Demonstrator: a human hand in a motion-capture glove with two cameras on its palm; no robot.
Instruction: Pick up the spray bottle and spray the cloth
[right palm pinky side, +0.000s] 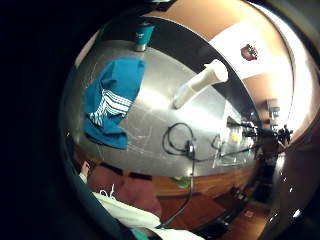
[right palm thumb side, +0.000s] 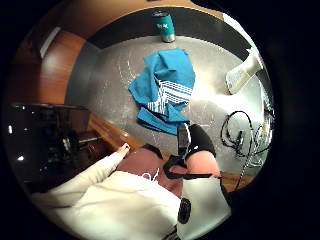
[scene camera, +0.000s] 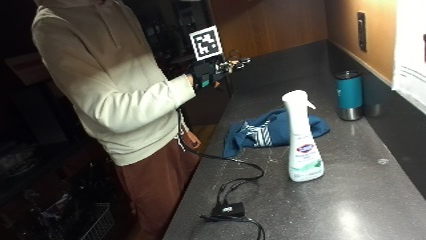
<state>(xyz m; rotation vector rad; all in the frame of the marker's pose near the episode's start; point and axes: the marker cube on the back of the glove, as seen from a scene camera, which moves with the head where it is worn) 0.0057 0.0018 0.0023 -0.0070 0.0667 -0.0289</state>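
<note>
— Item one, location?
— Spray bottle (scene camera: 303, 142): stood upright on the dark counter (scene camera: 373, 200), near end, untouched. Cloth (scene camera: 269, 131), blue with white stripes, is crumpled just behind it.

— The hand?
— Gloved right hand (scene camera: 205, 76): raised over the counter's left edge, well apart from both items. Whether its fingers are spread or curled cannot be told.

— Other entries?
— Teal tumbler (scene camera: 349, 95) by the far wall; black cable (scene camera: 229, 192) near the front edge.

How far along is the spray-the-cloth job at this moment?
Nothing looks done yet. The spray bottle stands upright on the counter, untouched, beside the blue cloth. The gloved right hand is raised above the counter's edge, holding nothing. Left: reach, grip the bottle, aim, spray the cloth.
</note>
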